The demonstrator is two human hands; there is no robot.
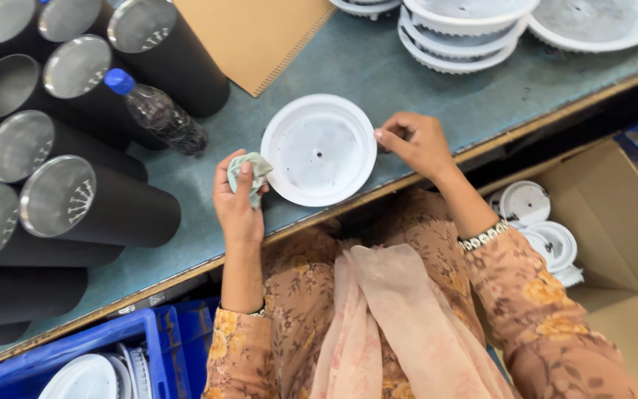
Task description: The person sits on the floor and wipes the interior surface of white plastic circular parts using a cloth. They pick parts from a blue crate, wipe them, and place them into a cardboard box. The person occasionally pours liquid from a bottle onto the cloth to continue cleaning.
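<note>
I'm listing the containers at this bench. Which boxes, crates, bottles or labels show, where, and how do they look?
Cardboard box: brown, open, lower right below the bench, white round parts inside.
Blue crate: plastic, lower left under the bench, white discs inside.
Bottle: clear plastic, blue cap, lying on the bench against the black tubes.
Cardboard sheet: tan, flat, top centre.
No labels, signs or screens visible.

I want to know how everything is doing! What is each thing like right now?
left hand, shut on a crumpled cloth
right hand, fingertips at the disc's rim
white disc, flat on the table
bottle, capped, lying down
black tubes, lying stacked
cardboard box, open
blue crate, open
</note>
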